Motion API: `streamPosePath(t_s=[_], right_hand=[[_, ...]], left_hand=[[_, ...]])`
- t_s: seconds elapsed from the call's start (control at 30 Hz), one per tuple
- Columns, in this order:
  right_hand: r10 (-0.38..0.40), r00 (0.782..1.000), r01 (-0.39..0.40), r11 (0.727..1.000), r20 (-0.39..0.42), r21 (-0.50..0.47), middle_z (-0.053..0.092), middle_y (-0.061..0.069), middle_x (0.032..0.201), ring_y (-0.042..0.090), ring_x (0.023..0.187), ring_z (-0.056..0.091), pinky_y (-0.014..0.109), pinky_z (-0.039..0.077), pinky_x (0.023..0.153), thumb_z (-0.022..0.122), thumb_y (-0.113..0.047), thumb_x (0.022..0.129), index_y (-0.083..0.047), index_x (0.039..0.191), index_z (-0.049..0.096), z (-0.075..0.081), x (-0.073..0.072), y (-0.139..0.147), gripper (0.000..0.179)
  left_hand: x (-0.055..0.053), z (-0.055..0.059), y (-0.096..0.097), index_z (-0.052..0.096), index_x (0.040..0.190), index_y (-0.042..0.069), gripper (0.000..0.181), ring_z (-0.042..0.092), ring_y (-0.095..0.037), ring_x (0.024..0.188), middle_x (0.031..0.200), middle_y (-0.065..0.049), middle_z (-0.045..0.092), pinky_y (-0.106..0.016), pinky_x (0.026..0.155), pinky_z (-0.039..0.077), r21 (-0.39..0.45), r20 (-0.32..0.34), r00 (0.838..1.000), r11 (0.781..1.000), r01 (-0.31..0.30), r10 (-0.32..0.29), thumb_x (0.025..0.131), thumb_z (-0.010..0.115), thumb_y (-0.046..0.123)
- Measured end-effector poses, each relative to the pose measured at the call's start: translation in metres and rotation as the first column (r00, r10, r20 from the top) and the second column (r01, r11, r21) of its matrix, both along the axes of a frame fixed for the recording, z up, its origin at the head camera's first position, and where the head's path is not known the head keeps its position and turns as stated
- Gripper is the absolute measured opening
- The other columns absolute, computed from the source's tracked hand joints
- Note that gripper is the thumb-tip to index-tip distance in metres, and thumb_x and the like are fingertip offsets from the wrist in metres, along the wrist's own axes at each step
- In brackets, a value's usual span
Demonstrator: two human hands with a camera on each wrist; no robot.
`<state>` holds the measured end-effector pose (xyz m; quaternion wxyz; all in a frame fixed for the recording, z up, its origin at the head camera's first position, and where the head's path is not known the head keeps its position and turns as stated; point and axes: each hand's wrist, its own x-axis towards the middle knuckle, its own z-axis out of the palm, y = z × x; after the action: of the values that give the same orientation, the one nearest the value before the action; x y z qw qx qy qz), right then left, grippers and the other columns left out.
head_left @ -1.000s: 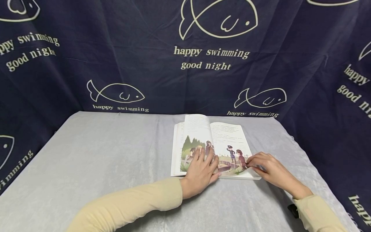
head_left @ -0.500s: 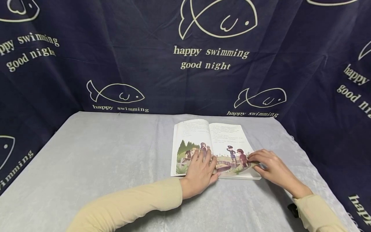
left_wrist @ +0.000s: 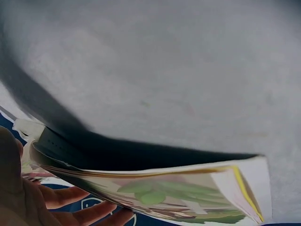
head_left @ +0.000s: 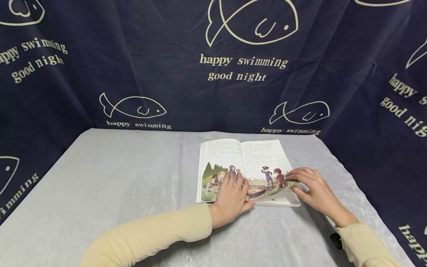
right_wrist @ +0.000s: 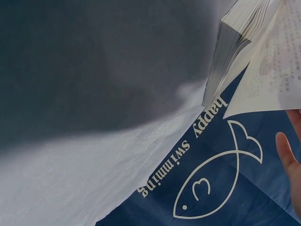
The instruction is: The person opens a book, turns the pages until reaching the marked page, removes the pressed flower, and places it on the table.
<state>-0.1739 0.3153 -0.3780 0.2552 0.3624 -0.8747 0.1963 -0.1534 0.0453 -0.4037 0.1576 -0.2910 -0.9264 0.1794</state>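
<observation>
An open illustrated book (head_left: 263,155) lies on the table, text above and a colour picture across the lower part of both pages. My left hand (head_left: 231,194) rests flat near the gutter, its fingers extended over the left page (head_left: 220,152). Seen from the left wrist, those fingers (left_wrist: 96,212) lie along the book's bowed lower edge (left_wrist: 155,188). At the right page's outer edge, my right hand (head_left: 311,189) holds the lower corner between thumb and fingers. The right wrist view has this page (right_wrist: 268,89) raised off the page stack (right_wrist: 230,52), with the thumb (right_wrist: 284,148) below it.
A grey-white cloth (head_left: 133,178) covers the table. Dark blue fabric (head_left: 186,104) with fish drawings and lettering hangs behind and at both sides. A small black object (head_left: 336,241) sits by the right cuff.
The left page, at first standing partly raised, has settled down flat. The right page's outer edge has lifted at my right hand. My left hand stays nearly in place.
</observation>
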Motion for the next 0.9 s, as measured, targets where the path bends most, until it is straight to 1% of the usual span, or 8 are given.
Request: streamPosePath(t_s=[0.1, 0.2, 0.33, 0.5, 0.63, 0.77, 0.9], right_hand=[[0.004, 1.000, -0.004, 1.000, -0.017, -0.026, 0.066, 0.006, 0.096, 0.019, 0.097, 0.053, 0.018, 0.024, 0.097, 0.066, -0.006, 0.068, -0.007, 0.095, 0.067, 0.001, -0.001, 0.000, 0.028], [0.012, 0.998, -0.015, 0.998, -0.057, -0.057, 0.066, 0.007, 0.096, 0.022, 0.096, 0.054, 0.019, 0.026, 0.095, 0.063, -0.013, 0.074, -0.006, 0.094, 0.068, 0.002, -0.002, -0.002, 0.023], [0.018, 0.995, -0.027, 0.996, -0.096, -0.091, 0.067, 0.008, 0.096, 0.024, 0.094, 0.054, 0.021, 0.028, 0.094, 0.058, -0.021, 0.081, -0.006, 0.094, 0.068, 0.004, -0.003, -0.004, 0.023], [0.014, 0.993, -0.026, 0.994, -0.114, -0.106, 0.067, 0.007, 0.094, 0.024, 0.093, 0.055, 0.024, 0.029, 0.093, 0.056, -0.024, 0.082, -0.007, 0.094, 0.069, 0.005, -0.005, -0.007, 0.024], [0.002, 0.993, -0.016, 0.993, -0.121, -0.115, 0.067, 0.006, 0.093, 0.024, 0.093, 0.055, 0.024, 0.029, 0.091, 0.056, -0.024, 0.082, -0.008, 0.092, 0.069, 0.005, -0.004, -0.008, 0.023], [-0.005, 0.992, -0.010, 0.992, -0.123, -0.125, 0.067, 0.006, 0.094, 0.023, 0.094, 0.055, 0.023, 0.029, 0.091, 0.056, -0.026, 0.083, -0.007, 0.093, 0.069, 0.004, -0.004, -0.009, 0.025], [-0.011, 0.992, -0.006, 0.991, -0.126, -0.133, 0.067, 0.007, 0.096, 0.024, 0.094, 0.055, 0.021, 0.028, 0.093, 0.052, -0.034, 0.088, -0.005, 0.096, 0.068, 0.003, -0.004, -0.010, 0.034]], left_hand=[[0.000, 0.000, 0.002, 0.044, 0.131, 0.014, 0.072, 0.048, -0.026, 0.115, 0.133, -0.009, 0.048, -0.041, 0.101, 0.031, -0.011, -0.007, 1.000, 1.000, -0.011, 0.010, 0.089, 0.015, 0.065], [0.000, 0.001, 0.004, 0.046, 0.129, 0.014, 0.073, 0.048, -0.026, 0.116, 0.132, -0.008, 0.048, -0.040, 0.100, 0.032, -0.022, -0.011, 1.000, 0.999, -0.024, 0.023, 0.089, 0.015, 0.066], [0.000, 0.002, 0.006, 0.048, 0.126, 0.012, 0.075, 0.049, -0.026, 0.115, 0.131, -0.008, 0.049, -0.039, 0.101, 0.032, -0.043, -0.021, 0.999, 0.999, -0.030, 0.029, 0.088, 0.014, 0.067], [-0.001, 0.002, 0.009, 0.049, 0.123, 0.011, 0.076, 0.052, -0.025, 0.110, 0.128, -0.008, 0.052, -0.039, 0.099, 0.034, -0.055, -0.052, 0.998, 0.998, -0.028, 0.025, 0.088, 0.013, 0.068], [-0.003, 0.001, 0.010, 0.049, 0.122, 0.011, 0.074, 0.054, -0.024, 0.108, 0.125, -0.007, 0.054, -0.038, 0.098, 0.034, -0.036, -0.071, 0.997, 0.999, -0.031, 0.029, 0.088, 0.015, 0.067], [-0.004, 0.000, 0.010, 0.048, 0.123, 0.013, 0.069, 0.054, -0.023, 0.106, 0.123, -0.005, 0.055, -0.037, 0.097, 0.035, -0.006, -0.087, 0.996, 0.999, -0.033, 0.032, 0.088, 0.020, 0.066], [-0.004, 0.001, 0.009, 0.047, 0.124, 0.016, 0.064, 0.055, -0.023, 0.105, 0.121, -0.004, 0.056, -0.037, 0.096, 0.036, 0.029, -0.088, 0.996, 0.999, -0.015, 0.017, 0.089, 0.024, 0.064]])
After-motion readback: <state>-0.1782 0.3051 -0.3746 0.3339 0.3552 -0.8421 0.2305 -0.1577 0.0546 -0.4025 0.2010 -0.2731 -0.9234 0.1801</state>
